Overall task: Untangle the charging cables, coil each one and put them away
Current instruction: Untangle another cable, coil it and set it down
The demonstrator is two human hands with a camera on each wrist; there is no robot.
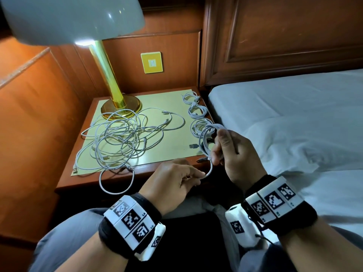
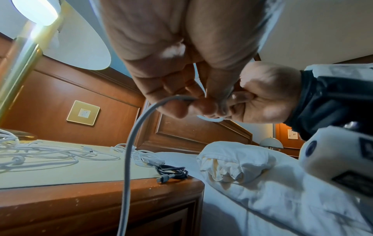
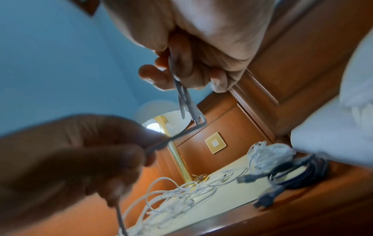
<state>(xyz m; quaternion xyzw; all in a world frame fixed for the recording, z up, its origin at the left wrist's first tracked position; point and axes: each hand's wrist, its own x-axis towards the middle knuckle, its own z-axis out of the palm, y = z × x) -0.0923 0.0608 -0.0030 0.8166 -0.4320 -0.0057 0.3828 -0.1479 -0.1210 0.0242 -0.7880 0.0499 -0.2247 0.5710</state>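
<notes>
A lit brass-stemmed lamp with a white dome shade (image 1: 72,18) stands at the back left corner of the wooden bedside desk (image 1: 82,173), beside a white-sheeted bed (image 1: 294,114) and carved wooden headboard (image 1: 284,36).

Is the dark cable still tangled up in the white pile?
No, the dark cable lies bundled at the nightstand's corner, apart from the white tangle.

White tangled cables (image 1: 121,138) sprawl frame centre-left. Three coiled white cables (image 1: 198,114) sit right of them. Half-coiled white cable (image 1: 206,142) held mid-frame.

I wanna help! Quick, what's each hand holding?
Left hand: pinching the loose end of the white cable.
Right hand: gripping that same cable's coiled loops.
</notes>
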